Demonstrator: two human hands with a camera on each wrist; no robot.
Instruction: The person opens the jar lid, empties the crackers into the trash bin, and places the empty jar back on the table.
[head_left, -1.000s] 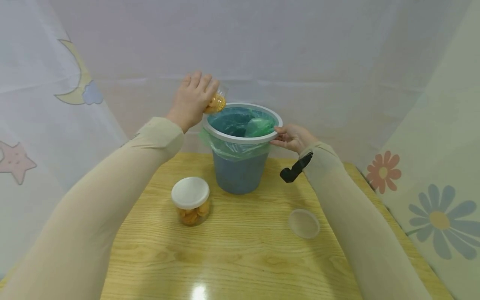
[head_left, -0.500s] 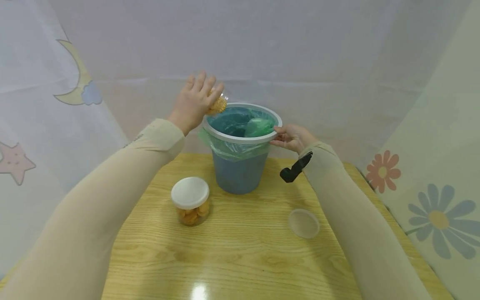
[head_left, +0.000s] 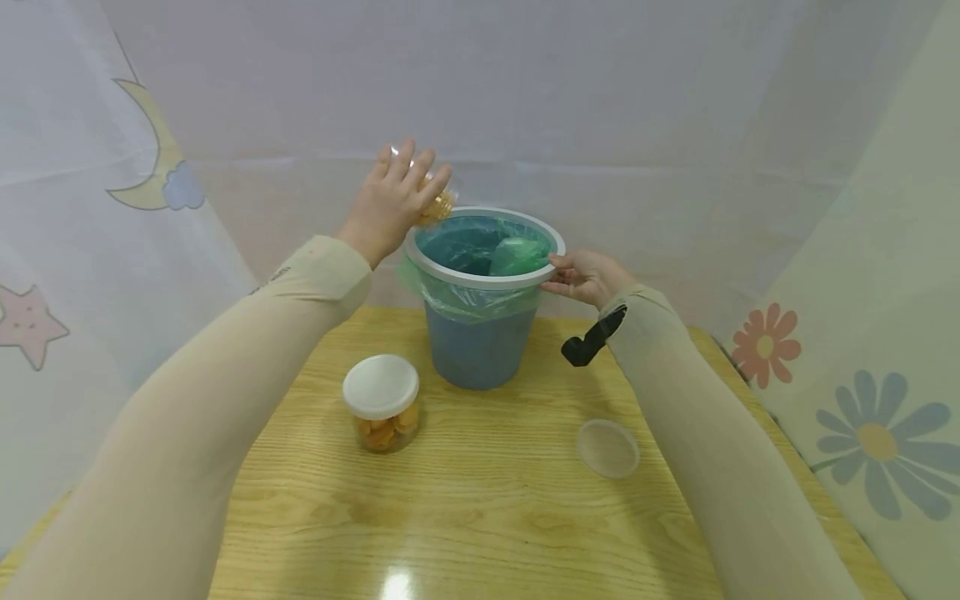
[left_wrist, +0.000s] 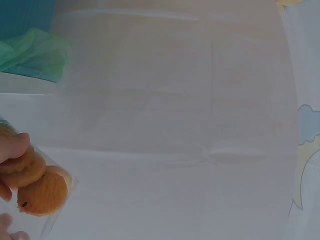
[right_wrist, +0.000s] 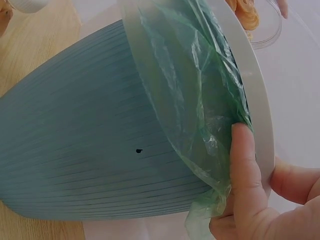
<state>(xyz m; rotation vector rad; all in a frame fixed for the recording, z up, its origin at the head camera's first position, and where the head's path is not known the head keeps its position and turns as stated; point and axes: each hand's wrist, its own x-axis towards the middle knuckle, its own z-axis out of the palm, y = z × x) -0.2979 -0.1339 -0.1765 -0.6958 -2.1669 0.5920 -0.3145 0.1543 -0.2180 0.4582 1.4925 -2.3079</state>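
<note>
By the bin [head_left: 480, 350], left side | our left hand [head_left: 390, 200] grips a tilted jar [head_left: 439, 208] of cookies [left_wrist: 44, 194], probably angled binward | our right hand [head_left: 588, 277] pinches the bin's right rim [head_left: 557, 238], likely for steadiness | loose lid [head_left: 608, 448] lies right, on the counter [head_left: 487, 517]

The left sleeve [head_left: 172, 417] and right sleeve [head_left: 727, 442] are long and cream. Small dark marks [head_left: 281, 273] show near the left cuff [head_left: 330, 268]; a black, bent bracket [head_left: 594, 335] juts from the right.

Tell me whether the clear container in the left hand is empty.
Not empty: the left wrist view shows round orange-brown pieces inside the clear container.
</note>
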